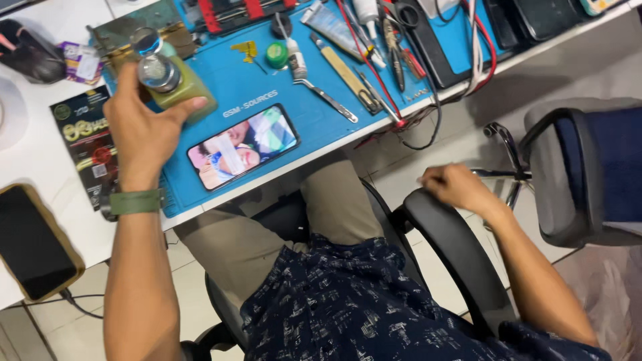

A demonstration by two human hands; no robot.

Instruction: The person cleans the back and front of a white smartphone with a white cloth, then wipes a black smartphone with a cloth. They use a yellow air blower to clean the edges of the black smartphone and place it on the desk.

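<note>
On the blue mat at ten o'clock, your left hand (144,130) wraps a greenish bottle (175,83), so keep it upright above the phone (242,146) while your right hand (453,184), loosely curled, steadies on the armrest (455,257).

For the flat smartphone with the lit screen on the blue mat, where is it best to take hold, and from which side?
Probably grip the smartphone with the lit screen by its two long edges, coming from above: it lies flat, screen up, on the blue mat, with bare mat along both long sides, and the left hand is nearest.
</note>
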